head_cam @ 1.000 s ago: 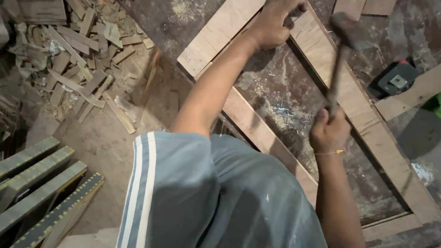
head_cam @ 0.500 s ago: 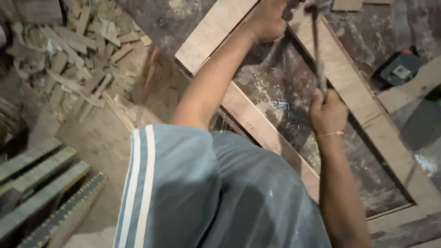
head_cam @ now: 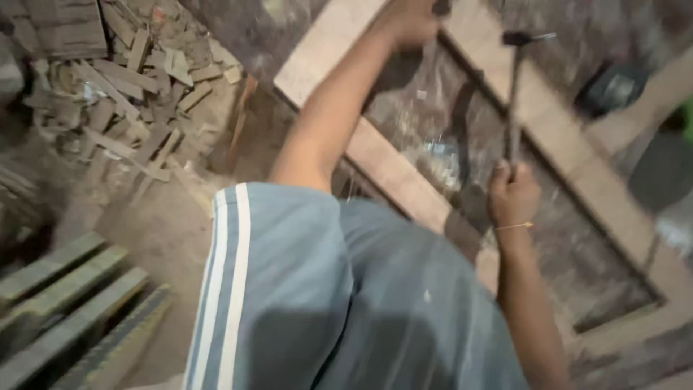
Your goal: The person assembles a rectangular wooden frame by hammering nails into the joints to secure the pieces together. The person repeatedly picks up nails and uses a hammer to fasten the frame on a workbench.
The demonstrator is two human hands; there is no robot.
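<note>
My right hand [head_cam: 512, 195] is closed around the handle of a hammer [head_cam: 514, 101]. The hammer stands almost upright, with its head [head_cam: 525, 37] raised over the right rail of a wooden frame [head_cam: 390, 173]. This frame lies flat on a dark, stained work surface. My left hand [head_cam: 411, 18] reaches to the frame's upper corner and rests on the wood. Its fingers are cut off by the top edge of the view, so its grip is unclear. My grey-blue sleeve with white stripes [head_cam: 238, 289] fills the foreground.
A heap of wood offcuts [head_cam: 123, 94] lies on the dirt floor at the upper left. Several long planks [head_cam: 65, 303] lie side by side at the lower left. A dark boxy tool [head_cam: 613, 87] sits to the right of the frame. The picture is motion-blurred.
The hammer swung from a raised tilt down to the frame corner by my left hand, then lifted back to the right. My left hand stayed at the corner.
</note>
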